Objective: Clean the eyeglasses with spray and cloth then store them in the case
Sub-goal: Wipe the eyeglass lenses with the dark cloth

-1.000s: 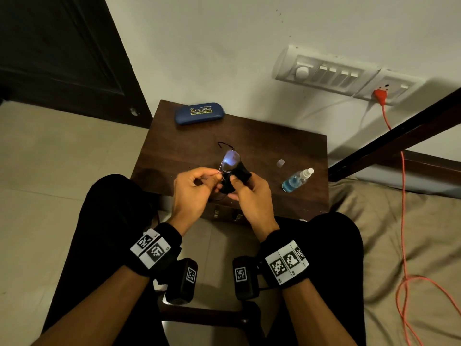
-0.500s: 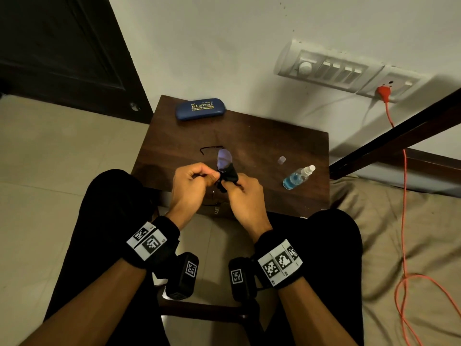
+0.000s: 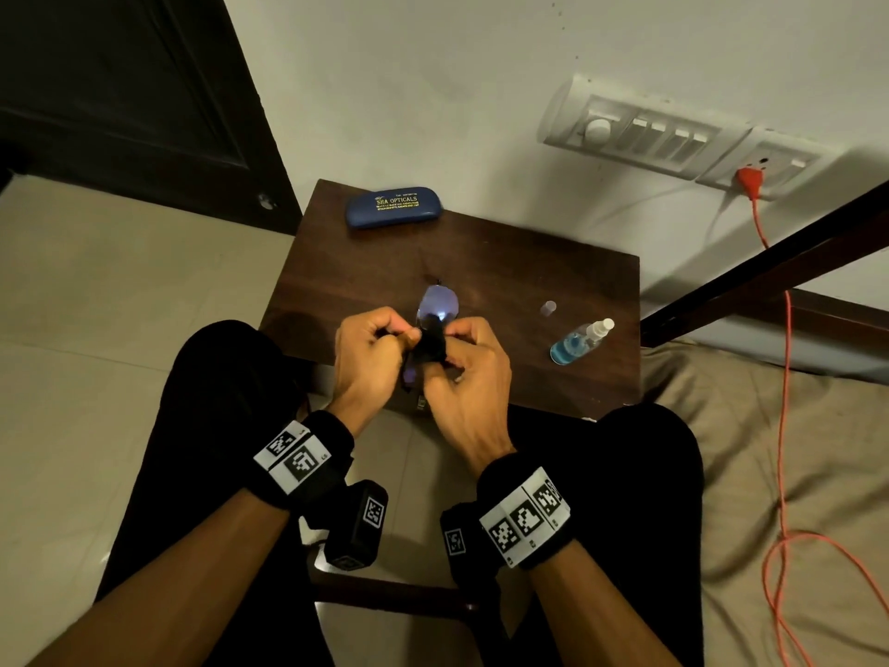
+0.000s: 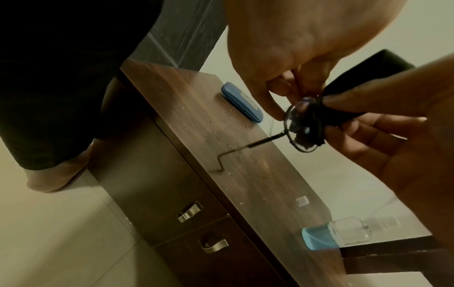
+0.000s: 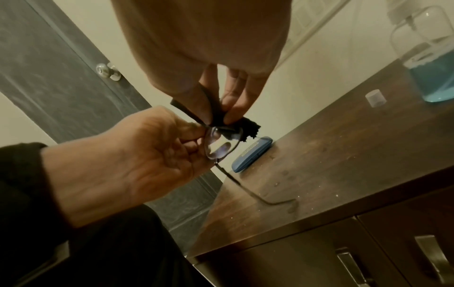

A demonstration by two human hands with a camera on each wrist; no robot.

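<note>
Black cloth [image 5: 222, 118] was pinched in my right hand [image 3: 469, 377], rubbing a lens of the eyeglasses [image 5: 222, 143] my left hand [image 3: 370, 358] gripped by the frame. Beyond my knuckles the blue case [image 3: 392, 207] lay closed; wiping seemed underway, storing remained.

I count one pair of eyeglasses [image 3: 437, 308], one cloth [image 3: 429, 346], one case [image 3: 392, 207], one spray bottle [image 3: 579, 341], one cap [image 3: 548, 308]

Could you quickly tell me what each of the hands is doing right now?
Left hand: pinches the eyeglasses.
Right hand: pinches the black cloth on a lens.
</note>
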